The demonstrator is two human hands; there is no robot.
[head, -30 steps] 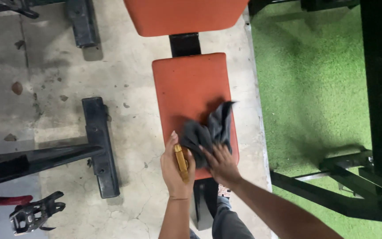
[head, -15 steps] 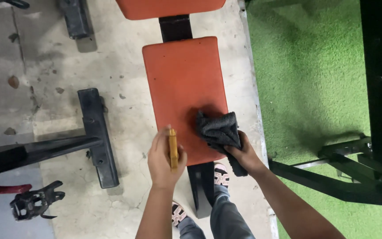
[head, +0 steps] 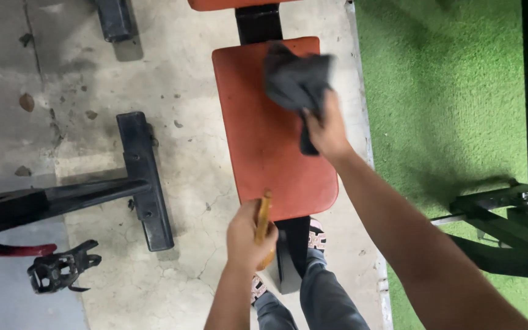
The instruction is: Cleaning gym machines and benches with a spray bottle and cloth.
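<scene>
Since the earlier frame the right hand [head: 325,129] has carried the dark grey cloth [head: 296,82] from the near end of the orange seat pad [head: 264,146] up toward its far end, at 12 o'clock. Its grip is closed around a bunch of the cloth, which spreads over the pad's upper right corner; a loose tail hangs down beside the palm. The cloth looks blurred. The left hand [head: 249,235] now sits lower, at the pad's 6 o'clock edge, with its grip closed on a slim yellow-brown object [head: 263,218] that stands upright and touches the pad's near rim; what kind of object it is I cannot tell. This padded surface rests on a black steel post [head: 258,23]. Below the left hand show 2 grey trouser legs and patterned sandals [head: 316,235]. At 9 o'clock a black frame foot [head: 145,180] lies on the cracked concrete floor [head: 178,79], and green artificial turf [head: 435,104] fills the 3 o'clock side.
</scene>
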